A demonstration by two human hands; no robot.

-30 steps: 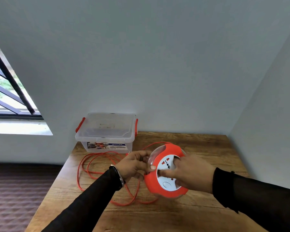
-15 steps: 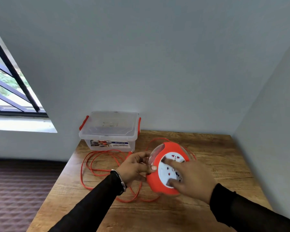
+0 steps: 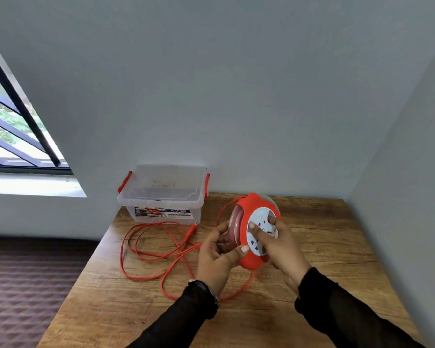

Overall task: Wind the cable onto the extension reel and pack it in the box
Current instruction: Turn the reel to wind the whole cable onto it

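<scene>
An orange extension reel with a white socket face is held upright above the wooden table. My left hand grips its left rim, thumb on the front edge. My right hand lies over the socket face with its fingers on the white disc. Loose orange cable lies in loops on the table to the left, its plug near the box. A clear plastic box with orange latches and its lid on stands at the back left of the table.
The table sits in a corner, with a grey wall behind and another on the right. A window with dark bars is at the left. Dark patterned floor lies beyond the table's left edge.
The reel's socket face has turned under my right hand, whose fingers have shifted across the white disc. My left hand has regripped lower on the rim. The camera view has shifted.
</scene>
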